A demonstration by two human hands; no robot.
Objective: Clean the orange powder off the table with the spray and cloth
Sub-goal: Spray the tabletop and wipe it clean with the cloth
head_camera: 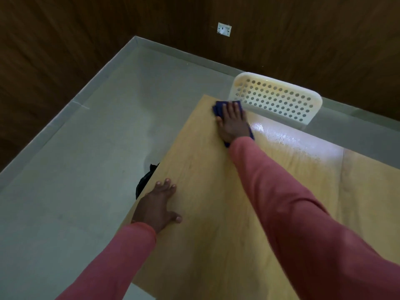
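A dark blue cloth (218,108) lies near the far left corner of the light wooden table (207,213). My right hand (233,122) presses flat on top of it with straight fingers, arm stretched forward. My left hand (159,207) rests flat on the table's left edge, fingers spread. A wet, shiny patch (287,139) shows on the table right of the cloth. I see no orange powder and no spray bottle in this view.
A white perforated plastic chair back (279,98) stands right behind the table's far edge. A dark object (145,182) sits on the grey floor beside the table's left edge. Dark wooden walls with a white socket (224,29) enclose the corner.
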